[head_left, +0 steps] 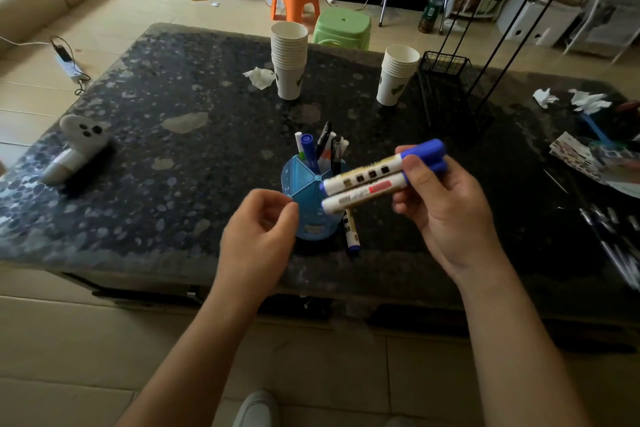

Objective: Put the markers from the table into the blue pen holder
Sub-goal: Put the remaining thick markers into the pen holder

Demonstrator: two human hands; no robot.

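The right hand [446, 204], right of centre in the frame, pinches 2 markers [367, 184] by their blue-capped ends, thumb on top and fingers curled beneath. The 2 lie side by side, their long axis running from upper right down to lower left, and their free white ends hang over the right edge of the holder [304, 191], which stands at the centre of the frame on the dark desk [156, 149]. So the holder sits just left of and below the right hand, and the markers would, I judge, need tipping upright before they can drop into a compartment.

The left hand [259, 232] is at the holder's lower left rim, fingers loosely curled and thumb meeting forefinger at the rim; whether it actually grips the plastic I cannot tell. It is the nearer hand to the holder, the right the nearer to the markers.

Counts: 2 markers in the right hand; 1 more marker [350, 229] lying on the desk just right of the holder's base, its long axis nearly vertical in the frame; roughly 5 pens [320, 146] standing in the holder's far compartments, though they overlap too much to be sure. In the upper part of the frame stand 2 stacks of cups [289, 59].
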